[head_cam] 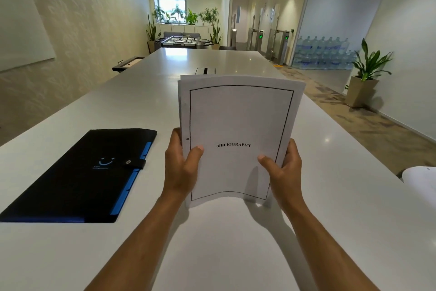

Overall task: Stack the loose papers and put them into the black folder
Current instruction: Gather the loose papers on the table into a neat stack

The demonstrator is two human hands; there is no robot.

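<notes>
A stack of white papers [238, 116] stands upright in front of me, its bottom edge resting on the white table [342, 172]. The front sheet has a black border and the word BIBLIOGRAPHY. My left hand [180, 165] grips the stack's left edge with the thumb on the front. My right hand [283, 170] grips the right edge the same way. The black folder [80, 177] lies flat on the table to the left of my left hand, snapped shut, with blue tabs along its right side.
A cable hatch [204, 71] is set into the table behind the papers. A white rounded object [421, 177] shows at the table's right edge. A potted plant [363, 83] and stacked water bottles [323, 54] stand on the floor at the right.
</notes>
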